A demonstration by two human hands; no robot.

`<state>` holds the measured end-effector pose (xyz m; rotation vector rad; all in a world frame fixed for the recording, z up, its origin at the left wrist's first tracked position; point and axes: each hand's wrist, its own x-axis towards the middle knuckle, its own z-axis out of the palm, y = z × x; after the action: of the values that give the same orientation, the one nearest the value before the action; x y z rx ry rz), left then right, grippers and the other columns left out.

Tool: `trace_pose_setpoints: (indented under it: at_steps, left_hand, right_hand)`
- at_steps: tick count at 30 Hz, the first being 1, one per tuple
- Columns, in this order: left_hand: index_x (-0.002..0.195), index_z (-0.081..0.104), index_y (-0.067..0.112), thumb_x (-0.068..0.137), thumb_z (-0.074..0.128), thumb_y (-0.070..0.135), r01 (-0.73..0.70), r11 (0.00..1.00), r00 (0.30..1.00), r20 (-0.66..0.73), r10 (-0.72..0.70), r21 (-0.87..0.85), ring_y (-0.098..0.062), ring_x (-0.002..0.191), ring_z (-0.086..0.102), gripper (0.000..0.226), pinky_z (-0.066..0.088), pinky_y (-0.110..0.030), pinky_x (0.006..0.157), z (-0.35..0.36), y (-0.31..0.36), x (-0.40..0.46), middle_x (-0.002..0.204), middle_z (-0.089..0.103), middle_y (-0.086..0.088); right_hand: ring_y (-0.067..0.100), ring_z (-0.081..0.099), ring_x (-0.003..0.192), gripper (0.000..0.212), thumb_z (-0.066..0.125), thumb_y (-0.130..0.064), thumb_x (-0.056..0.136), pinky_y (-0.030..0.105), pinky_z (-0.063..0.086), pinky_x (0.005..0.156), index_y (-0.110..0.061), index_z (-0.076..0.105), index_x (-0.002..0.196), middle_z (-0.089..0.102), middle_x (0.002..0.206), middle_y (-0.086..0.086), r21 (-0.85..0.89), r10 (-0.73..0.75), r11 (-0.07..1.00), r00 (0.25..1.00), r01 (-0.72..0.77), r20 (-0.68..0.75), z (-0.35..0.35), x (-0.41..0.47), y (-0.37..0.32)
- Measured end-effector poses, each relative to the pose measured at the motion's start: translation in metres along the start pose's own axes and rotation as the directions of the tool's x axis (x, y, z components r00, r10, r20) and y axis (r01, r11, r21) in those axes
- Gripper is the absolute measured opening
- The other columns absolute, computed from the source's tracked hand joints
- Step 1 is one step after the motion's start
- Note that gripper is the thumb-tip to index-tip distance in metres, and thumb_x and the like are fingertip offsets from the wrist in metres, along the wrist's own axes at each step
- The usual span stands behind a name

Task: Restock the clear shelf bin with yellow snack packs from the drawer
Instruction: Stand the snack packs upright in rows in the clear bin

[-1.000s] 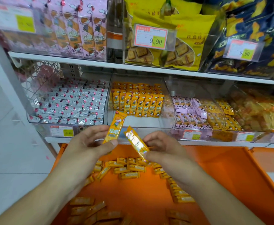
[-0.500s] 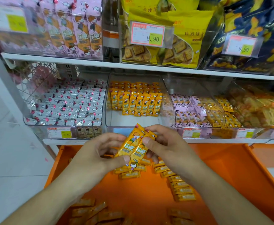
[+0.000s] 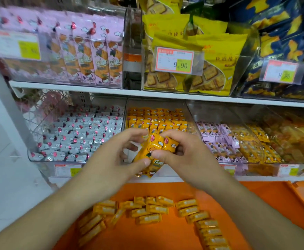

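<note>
Fingers (image 3: 154,156) of both hands: curling around two yellow snack packs (image 3: 157,150), thumbs pressing on the front faces. Left hand (image 3: 111,159) is gripping the lower left of the pair; right hand (image 3: 185,156) is pinching the upper right. The packs are lying side by side, touching, tilted, and being held in the air in front of the clear shelf bin (image 3: 189,114).

Clear shelf bin: sitting on the lower shelf, directly behind the hands, and holding upright rows of matching yellow packs (image 3: 156,120) toward its back.

Drawer (image 3: 255,204): orange, standing open below the shelf edge, under the forearms. Loose yellow packs (image 3: 153,210) are lying flat on its floor, scattered in a band from lower left to lower right.

Neighbouring stock, lower shelf: a bin of silver-white packs (image 3: 79,136) is sitting to the left; a bin of pale purple packs (image 3: 219,139) and orange packs is sitting to the right.

Upper shelf (image 3: 165,95): pink packs (image 3: 86,56) are standing at left, yellow biscuit bags (image 3: 192,56) at centre behind a price tag (image 3: 174,59) reading 9.90, dark blue bags (image 3: 288,33) at right.
</note>
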<state>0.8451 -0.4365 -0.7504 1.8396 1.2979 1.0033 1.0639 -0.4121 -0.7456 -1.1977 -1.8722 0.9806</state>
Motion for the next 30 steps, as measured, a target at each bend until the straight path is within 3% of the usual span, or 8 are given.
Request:
trace_pose_setpoints:
  at_steps: [4, 7, 9, 14, 16, 21, 26, 30]
  left_hand:
    - [0.132, 0.055, 0.054, 0.089, 0.079, 0.027, -0.101, 0.968, 0.995, 0.033, 0.096, 0.228, 0.012, 0.101, 0.058, 0.057, 0.046, -0.007, 0.078, -0.023, -0.006, 0.057, 0.113, 0.061, 0.031]
    - [0.117, 0.06, 0.055, 0.083, 0.083, 0.031, -0.045, 0.957, 0.994, -0.087, 0.073, 0.288, -0.002, 0.084, 0.065, 0.047, 0.058, -0.033, 0.079, -0.03, -0.028, 0.093, 0.097, 0.066, 0.022]
    - [0.095, 0.064, 0.05, 0.078, 0.085, 0.037, 0.009, 0.955, 0.987, -0.159, 0.04, 0.297, -0.005, 0.077, 0.063, 0.029, 0.059, -0.039, 0.079, -0.03, -0.039, 0.112, 0.084, 0.065, 0.018]
    - [0.109, 0.067, 0.041, 0.072, 0.085, 0.04, 0.061, 0.959, 0.984, -0.176, -0.012, 0.278, -0.008, 0.084, 0.071, 0.041, 0.061, -0.038, 0.079, -0.027, -0.053, 0.143, 0.091, 0.074, 0.014]
    - [0.11, 0.065, 0.042, 0.072, 0.084, 0.039, 0.082, 0.945, 0.984, -0.178, -0.025, 0.315, -0.007, 0.086, 0.07, 0.043, 0.058, -0.031, 0.077, -0.025, -0.059, 0.148, 0.092, 0.074, 0.015]
    - [0.103, 0.058, 0.036, 0.078, 0.082, 0.035, 0.11, 0.861, 0.987, -0.157, -0.036, 0.497, -0.012, 0.084, 0.066, 0.035, 0.049, -0.028, 0.069, -0.021, -0.068, 0.149, 0.086, 0.071, 0.012]
    - [0.124, 0.064, 0.036, 0.082, 0.084, 0.036, 0.122, 0.82, 0.988, -0.151, -0.044, 0.559, -0.013, 0.092, 0.065, 0.046, 0.046, -0.024, 0.073, -0.019, -0.066, 0.152, 0.111, 0.074, 0.008]
    - [0.124, 0.068, 0.031, 0.079, 0.087, 0.032, 0.162, 0.807, 0.983, -0.165, -0.081, 0.569, -0.008, 0.08, 0.057, 0.048, 0.035, -0.012, 0.058, -0.02, -0.068, 0.16, 0.098, 0.067, 0.009]
  right_hand:
    - [0.01, 0.069, 0.092, 0.028, 0.081, -0.045, 0.083, 0.047, 0.06, 0.084, -0.036, 0.069, 0.106, 0.072, 0.097, -0.011, -0.114, -0.047, 0.992, 0.999, 0.045, -0.008, 0.006, 0.069, 0.01]
    - [0.014, 0.071, 0.088, 0.043, 0.085, -0.045, 0.071, 0.048, 0.061, 0.081, -0.033, 0.066, 0.107, 0.073, 0.095, -0.009, -0.161, 0.021, 0.987, 0.999, -0.028, -0.047, 0.011, 0.114, 0.031]
    - [0.016, 0.069, 0.076, 0.03, 0.086, -0.032, 0.074, 0.044, 0.06, 0.068, -0.03, 0.067, 0.098, 0.072, 0.088, -0.008, -0.18, 0.042, 0.982, 0.998, -0.05, -0.047, 0.013, 0.138, 0.043]
    - [0.005, 0.056, 0.082, 0.041, 0.079, -0.034, 0.087, 0.007, 0.037, 0.062, -0.037, 0.06, 0.123, 0.061, 0.086, -0.018, -0.395, 0.054, 0.916, 0.998, -0.068, -0.045, 0.003, 0.169, 0.052]
    - [0.0, 0.054, 0.079, 0.039, 0.079, -0.035, 0.087, 0.002, 0.035, 0.06, -0.035, 0.062, 0.122, 0.058, 0.087, -0.019, -0.441, 0.05, 0.895, 0.997, -0.067, -0.05, 0.0, 0.173, 0.054]
    - [0.013, 0.061, 0.111, 0.048, 0.073, -0.038, 0.093, 0.019, 0.036, 0.082, -0.033, 0.057, 0.138, 0.066, 0.123, -0.006, -0.549, 0.056, 0.834, 0.998, -0.055, -0.015, 0.002, 0.176, 0.068]
    - [0.019, 0.058, 0.123, 0.057, 0.067, -0.037, 0.099, 0.03, 0.05, 0.091, -0.034, 0.043, 0.152, 0.059, 0.141, -0.004, -0.601, 0.061, 0.799, 0.998, -0.03, 0.032, 0.009, 0.178, 0.065]
    - [0.027, 0.063, 0.11, 0.052, 0.071, -0.036, 0.095, 0.043, 0.059, 0.086, -0.033, 0.041, 0.137, 0.06, 0.125, 0.003, -0.677, -0.012, 0.736, 1.0, 0.026, 0.025, 0.015, 0.183, 0.059]
